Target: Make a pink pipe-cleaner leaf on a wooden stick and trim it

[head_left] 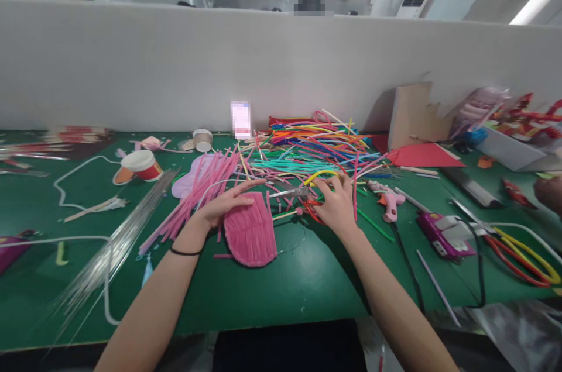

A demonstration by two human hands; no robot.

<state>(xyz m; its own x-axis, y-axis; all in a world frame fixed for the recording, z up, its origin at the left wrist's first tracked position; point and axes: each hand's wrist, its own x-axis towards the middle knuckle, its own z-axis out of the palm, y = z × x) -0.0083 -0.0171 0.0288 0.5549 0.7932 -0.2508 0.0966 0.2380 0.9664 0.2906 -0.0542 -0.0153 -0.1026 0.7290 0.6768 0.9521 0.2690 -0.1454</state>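
Note:
My left hand point(226, 203) lies flat with its fingers stretched out, resting on the top edge of a pink fuzzy piece point(251, 231) made of pipe cleaners on the green table point(263, 290). My right hand point(336, 203) is curled over a pair of scissors point(293, 192) with red handles, fingers closed on them. A yellow pipe cleaner point(319, 175) arches just above that hand. Behind both hands spreads a heap of coloured pipe cleaners point(307, 147), with a bundle of pink ones point(197, 196) to the left.
A pink glue gun point(389, 202) and a purple tool point(441, 234) lie to the right, with cables. A bundle of thin wires point(118, 243) and a paper cup point(140, 164) lie left. Another person's hand point(548, 193) shows at the right edge. A grey wall point(175, 68) backs the table.

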